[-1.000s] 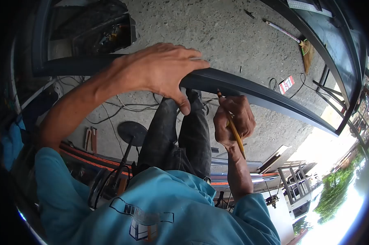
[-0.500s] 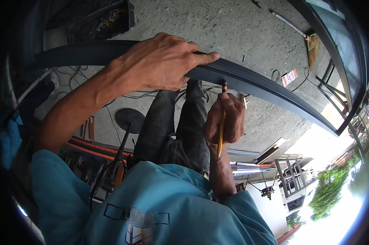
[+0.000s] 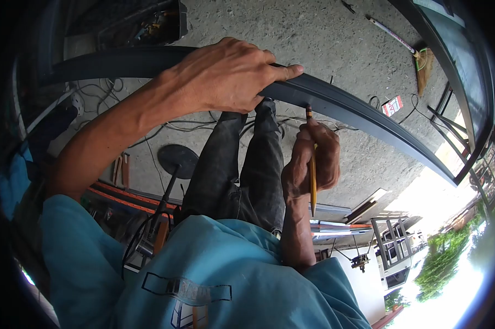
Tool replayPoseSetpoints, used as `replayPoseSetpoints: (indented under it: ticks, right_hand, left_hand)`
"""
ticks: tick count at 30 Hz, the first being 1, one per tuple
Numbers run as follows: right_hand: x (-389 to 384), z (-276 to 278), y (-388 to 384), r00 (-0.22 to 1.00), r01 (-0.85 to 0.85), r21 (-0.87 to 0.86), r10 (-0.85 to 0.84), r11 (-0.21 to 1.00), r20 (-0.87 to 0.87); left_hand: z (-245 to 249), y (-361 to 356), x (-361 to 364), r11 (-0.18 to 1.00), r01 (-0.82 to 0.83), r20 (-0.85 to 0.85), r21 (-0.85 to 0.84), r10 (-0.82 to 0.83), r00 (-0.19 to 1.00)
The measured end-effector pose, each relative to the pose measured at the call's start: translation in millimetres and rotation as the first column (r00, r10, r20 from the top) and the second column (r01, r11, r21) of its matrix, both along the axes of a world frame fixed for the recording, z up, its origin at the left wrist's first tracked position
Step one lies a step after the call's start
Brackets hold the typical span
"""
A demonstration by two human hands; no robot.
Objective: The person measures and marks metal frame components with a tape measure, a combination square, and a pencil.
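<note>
A long dark grey metal frame bar (image 3: 357,112) runs across in front of me, bowed by the wide lens. My left hand (image 3: 231,77) is wrapped over its top, the index finger stretched along the bar and the thumb side not fully visible. Between the fingers of my right hand (image 3: 320,156) is a yellow pencil (image 3: 313,183). Its sharpened end points back toward me, while the eraser end is at the near face of the bar, seemingly touching it.
Cables (image 3: 187,127) lie on the concrete floor (image 3: 247,24) beyond my legs. A glazed dark frame (image 3: 467,71) stands at right, near a broom (image 3: 423,77). At upper left is a dark bin (image 3: 170,24) of small items; a round-based stand (image 3: 177,160) is lower left.
Both hands and the bar have shifted slightly in view. The right hand and pencil have moved a little right, and the pencil now stands more upright in the picture.
</note>
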State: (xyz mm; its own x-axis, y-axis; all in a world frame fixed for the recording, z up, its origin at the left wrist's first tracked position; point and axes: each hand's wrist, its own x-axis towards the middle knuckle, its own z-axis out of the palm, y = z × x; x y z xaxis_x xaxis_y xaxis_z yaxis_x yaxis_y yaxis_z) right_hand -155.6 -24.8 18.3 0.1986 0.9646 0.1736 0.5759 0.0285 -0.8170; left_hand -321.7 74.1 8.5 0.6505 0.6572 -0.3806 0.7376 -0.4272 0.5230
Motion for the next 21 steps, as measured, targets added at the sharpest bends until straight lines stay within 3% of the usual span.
replayPoseSetpoints:
  ticks: [3,4,6,10,12,13,15,16,17,19,21]
  right_hand:
    - [-2.9,6.4,14.5,0.999,0.031,-0.083,-0.029,0.996,0.029]
    - [-5.2,1.3,13.2,0.997,0.059,-0.05,-0.061,0.997,-0.036]
    - [-1.0,4.1,4.1,0.999,0.045,-0.064,-0.045,0.997,-0.003]
    - [-2.4,10.0,8.8,0.997,0.075,-0.119,-0.072,0.99,0.029]
    - [-3.8,9.6,11.9,0.997,0.083,-0.11,-0.081,0.991,0.018]
    - [4.1,20.3,7.1,0.998,0.061,-0.249,-0.054,0.967,0.035]
    - [10.0,23.2,3.3,0.994,0.092,-0.288,-0.105,0.953,-0.03]
    - [10.5,24.6,6.1,0.991,0.104,-0.208,-0.12,0.973,-0.065]
    - [9.3,23.9,15.5,0.98,0.045,-0.068,-0.058,0.997,-0.189]
    - [18.0,22.0,34.2,0.982,-0.094,-0.046,0.085,0.994,-0.166]
    - [18.6,16.0,41.4,0.975,-0.129,-0.123,0.104,0.984,-0.197]
  left_hand:
    - [1.5,1.4,2.1,0.996,-0.004,-0.028,-0.086,0.002,1.0]
    - [1.1,1.4,1.8,0.997,-0.006,-0.028,-0.073,0.004,1.0]
    - [2.4,-1.2,1.4,0.999,0.008,-0.006,0.048,-0.007,1.0]
    - [3.0,-4.5,4.7,0.998,-0.011,-0.028,-0.062,0.01,1.0]
    - [-3.2,-2.7,1.0,1.0,0.002,0.021,0.013,-0.002,1.0]
    - [-1.5,-1.0,0.1,1.0,-0.004,0.016,0.019,0.003,1.0]
    - [-1.0,-0.4,1.8,1.0,-0.009,0.003,0.01,0.009,1.0]
    - [-2.2,-1.3,2.0,1.0,-0.01,0.006,0.002,0.01,1.0]
    - [-3.2,-0.4,1.3,1.0,-0.01,0.011,0.025,0.009,1.0]
    - [-3.6,-3.2,1.4,0.999,-0.014,0.018,0.031,0.013,1.0]
    - [-2.9,-2.4,-0.3,0.999,-0.005,0.006,0.049,0.004,1.0]
